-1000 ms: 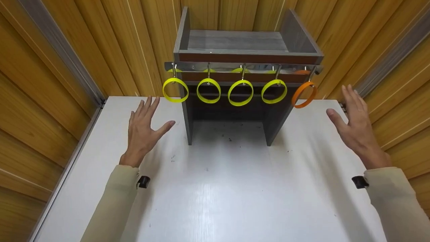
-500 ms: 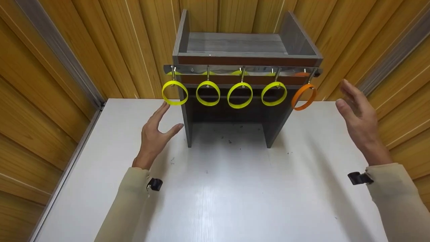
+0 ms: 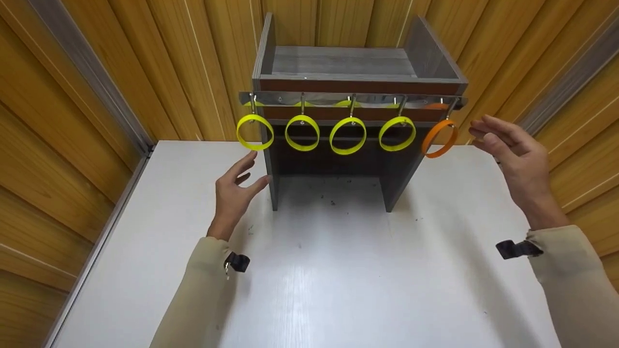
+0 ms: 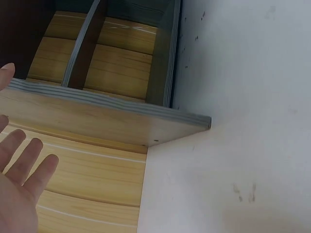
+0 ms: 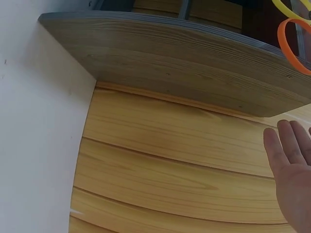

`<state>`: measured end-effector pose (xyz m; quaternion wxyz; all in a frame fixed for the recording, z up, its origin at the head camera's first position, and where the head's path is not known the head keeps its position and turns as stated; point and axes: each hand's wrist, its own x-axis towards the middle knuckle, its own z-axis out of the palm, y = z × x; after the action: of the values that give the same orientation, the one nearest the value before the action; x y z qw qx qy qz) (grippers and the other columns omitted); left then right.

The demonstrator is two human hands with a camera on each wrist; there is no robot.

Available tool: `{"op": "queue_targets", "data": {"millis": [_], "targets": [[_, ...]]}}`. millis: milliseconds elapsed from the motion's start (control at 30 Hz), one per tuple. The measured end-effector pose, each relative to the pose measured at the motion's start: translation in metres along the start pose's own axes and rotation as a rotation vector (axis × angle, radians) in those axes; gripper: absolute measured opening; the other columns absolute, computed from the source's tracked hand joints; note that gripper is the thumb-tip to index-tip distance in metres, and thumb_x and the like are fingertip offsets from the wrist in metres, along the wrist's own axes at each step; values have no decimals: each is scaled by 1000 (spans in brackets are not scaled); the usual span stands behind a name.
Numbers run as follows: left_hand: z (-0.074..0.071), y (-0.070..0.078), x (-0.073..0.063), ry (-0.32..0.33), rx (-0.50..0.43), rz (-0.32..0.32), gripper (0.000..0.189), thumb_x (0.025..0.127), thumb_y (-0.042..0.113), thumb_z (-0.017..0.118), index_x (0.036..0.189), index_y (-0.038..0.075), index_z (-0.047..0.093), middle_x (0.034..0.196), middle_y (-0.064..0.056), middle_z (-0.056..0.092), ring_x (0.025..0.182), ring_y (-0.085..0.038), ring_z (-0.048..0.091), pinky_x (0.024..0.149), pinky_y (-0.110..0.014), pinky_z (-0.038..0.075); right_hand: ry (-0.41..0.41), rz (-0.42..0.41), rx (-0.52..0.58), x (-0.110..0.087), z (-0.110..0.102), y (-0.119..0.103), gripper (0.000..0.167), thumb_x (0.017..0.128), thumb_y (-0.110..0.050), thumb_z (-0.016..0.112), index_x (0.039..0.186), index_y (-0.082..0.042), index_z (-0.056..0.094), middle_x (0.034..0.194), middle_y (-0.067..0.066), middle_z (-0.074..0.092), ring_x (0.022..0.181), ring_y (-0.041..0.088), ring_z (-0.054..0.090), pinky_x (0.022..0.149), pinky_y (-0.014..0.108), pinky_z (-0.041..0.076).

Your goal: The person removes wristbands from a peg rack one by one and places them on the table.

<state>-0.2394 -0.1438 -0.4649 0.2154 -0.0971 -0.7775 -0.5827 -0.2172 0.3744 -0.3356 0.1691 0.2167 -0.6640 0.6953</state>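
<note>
Toward the back edge of the white worktop (image 3: 338,275), a grey wood-grain shelf unit (image 3: 343,60) is standing upright. Polished metal rail (image 3: 326,99) is running across its front, below the top shelf. Right hand (image 3: 524,162) is hovering above the worktop's back-right corner, just beside the orange ring; thumb-finger gap looking narrow, nothing showing in it. Left hand (image 3: 234,193) is hovering over the back-left part, thumb and fingers standing wide apart, holding nothing; forefinger tip is pointing just under the leftmost yellow ring (image 3: 256,147), contact cannot tell. Three more yellow rings (image 3: 348,152) are hanging between, orange ring (image 3: 435,155) at the rail's right end, all at thin metal rods (image 3: 303,104).

Step in hand: probably an approach to the two end rings, neither being gripped. Next move is likely calling for thumb and finger closing on the thin band, clear of the rod; which hand first, cannot tell.
</note>
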Motion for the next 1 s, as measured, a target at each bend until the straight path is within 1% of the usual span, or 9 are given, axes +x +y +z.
{"op": "queue_targets", "data": {"millis": [100,333,367,500,600,700,800,1000], "targets": [[4,-1,1,17,-50,-18,61,89,11,88,145,11,66,145,-3,66,130,-22,64,108,-39,54,-1,15,3,2,1,3,37,102,11,59,140,12,60,133,20,69,121,24,69,102,28,56],[13,0,0,55,-87,-69,54,88,11,89,138,10,71,138,-6,70,124,-23,68,103,-33,57,-7,25,-25,5,9,9,34,100,12,63,135,15,62,127,22,72,115,26,72,97,30,59],[14,0,0,62,-94,-69,52,88,11,90,137,11,72,136,-6,71,122,-23,69,102,-33,58,-12,31,-24,5,9,9,35,100,12,63,135,15,62,128,22,72,116,26,72,97,30,59],[19,2,1,81,-120,-70,48,86,7,90,132,5,74,129,-12,73,117,-27,71,98,-37,60,-14,59,-43,4,11,9,35,99,11,66,134,16,63,127,20,72,113,26,73,96,32,59],[23,3,2,91,-140,-69,46,86,5,89,129,3,75,124,-13,75,113,-28,72,95,-37,62,-19,75,-48,3,11,10,35,99,11,66,134,16,62,127,19,72,113,25,72,96,32,59],[24,2,2,102,-156,-70,42,86,4,89,127,4,76,120,-11,76,110,-25,73,91,-33,62,-30,90,-46,3,11,11,34,100,10,66,133,16,63,127,19,72,114,25,72,97,33,58],[25,2,3,111,-148,-72,40,86,5,89,125,6,78,117,-8,77,107,-22,74,89,-29,63,-48,102,-34,3,12,12,32,101,9,65,132,16,63,127,19,72,113,25,72,98,33,58],[28,2,6,116,-118,-63,37,88,6,88,124,6,77,117,-5,77,106,-19,74,88,-28,63,-65,121,-3,5,14,14,32,101,10,63,133,15,63,126,20,72,112,25,73,98,34,57]]}}
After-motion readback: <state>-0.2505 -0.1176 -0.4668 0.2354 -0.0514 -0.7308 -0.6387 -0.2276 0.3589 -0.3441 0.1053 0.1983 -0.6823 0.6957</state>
